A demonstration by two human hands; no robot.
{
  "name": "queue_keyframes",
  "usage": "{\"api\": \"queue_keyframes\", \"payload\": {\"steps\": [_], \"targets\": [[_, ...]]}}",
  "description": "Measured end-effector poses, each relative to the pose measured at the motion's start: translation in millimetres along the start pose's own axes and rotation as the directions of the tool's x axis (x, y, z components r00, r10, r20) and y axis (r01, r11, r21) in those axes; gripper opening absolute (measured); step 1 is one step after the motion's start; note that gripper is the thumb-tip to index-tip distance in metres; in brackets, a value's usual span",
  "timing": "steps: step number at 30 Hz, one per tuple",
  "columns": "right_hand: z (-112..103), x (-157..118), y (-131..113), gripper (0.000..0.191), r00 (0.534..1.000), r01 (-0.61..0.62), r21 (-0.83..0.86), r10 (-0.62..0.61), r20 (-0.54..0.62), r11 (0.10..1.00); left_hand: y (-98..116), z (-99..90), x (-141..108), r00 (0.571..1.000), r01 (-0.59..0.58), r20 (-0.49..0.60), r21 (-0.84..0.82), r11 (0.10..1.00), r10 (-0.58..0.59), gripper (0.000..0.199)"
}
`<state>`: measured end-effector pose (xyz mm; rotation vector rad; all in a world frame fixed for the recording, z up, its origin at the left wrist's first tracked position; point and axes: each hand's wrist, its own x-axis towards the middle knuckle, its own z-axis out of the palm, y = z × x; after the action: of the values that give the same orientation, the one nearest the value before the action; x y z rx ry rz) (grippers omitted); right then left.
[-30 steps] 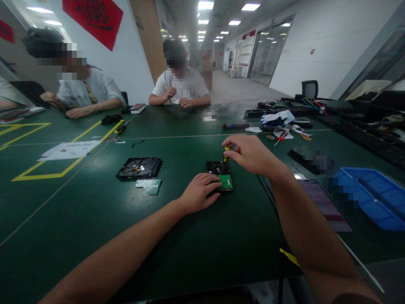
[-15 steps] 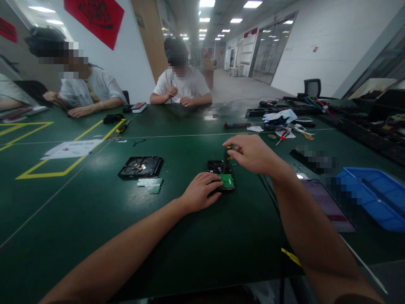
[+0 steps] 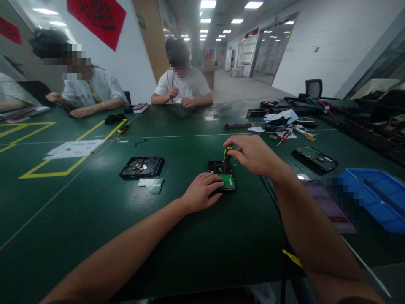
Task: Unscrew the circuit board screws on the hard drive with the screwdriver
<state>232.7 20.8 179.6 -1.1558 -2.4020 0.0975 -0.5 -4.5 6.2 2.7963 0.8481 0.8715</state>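
A hard drive [image 3: 216, 166] with a green circuit board [image 3: 228, 182] lies on the dark green table [image 3: 177, 236]. My left hand [image 3: 202, 191] rests over the drive's left side, fingers stretched across the board's edge. Above the drive, my right hand [image 3: 248, 154] has its fingers round the top of a yellow and black screwdriver [image 3: 227, 157]. The screwdriver stands upright with its shaft down at the drive; its tip is too small to make out. To the left lie an opened drive casing [image 3: 142, 167] and a loose circuit board [image 3: 152, 185], with several tiny screws nearby.
Another drive [image 3: 314, 159], a tablet-like screen [image 3: 332, 207] and a blue tray [image 3: 376, 198] are at the right. Farther back lie a red screwdriver [image 3: 284, 137], gloves [image 3: 281, 118] and cables. Two people sit across the table, and part of another shows at far left.
My right fingers have shifted slightly on the screwdriver, showing more of its yellow handle. My left hand stays on the drive. The whole view has shifted slightly.
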Motion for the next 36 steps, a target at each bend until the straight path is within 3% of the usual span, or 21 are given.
{"api": "queue_keyframes", "payload": {"steps": [5, 23, 26, 31, 36], "targets": [[0.4, 0.2, -1.8, 0.013, 0.999, -0.046, -0.025, 0.045, -0.021, 0.999, 0.0, 0.1, 0.1, 1.000, -0.003, -0.002, -0.001, 1.000, 0.003, 0.038], [3.2, 0.9, -0.1, 0.020, 0.998, 0.066, -0.011, -0.066, -0.023, 0.998, 1.7, -0.9, 0.8, 1.000, -0.002, 0.006, 0.013, 1.000, 0.002, 0.036], [1.9, 0.1, 0.5, 0.024, 0.999, 0.042, 0.005, -0.042, -0.011, 0.999, 1.6, -1.0, 0.8, 1.000, -0.003, 0.003, 0.008, 1.000, 0.003, 0.036], [0.2, -0.1, -0.7, 0.011, 0.999, -0.029, -0.018, 0.029, -0.016, 0.999, 1.5, -1.4, 0.8, 1.000, 0.000, 0.005, 0.005, 1.000, 0.000, 0.036], [-0.6, 0.6, -2.3, 0.013, 1.000, -0.029, -0.035, 0.029, -0.012, 0.999, 1.9, -1.9, 0.9, 1.000, 0.007, 0.013, 0.001, 1.000, -0.007, 0.037]]}}
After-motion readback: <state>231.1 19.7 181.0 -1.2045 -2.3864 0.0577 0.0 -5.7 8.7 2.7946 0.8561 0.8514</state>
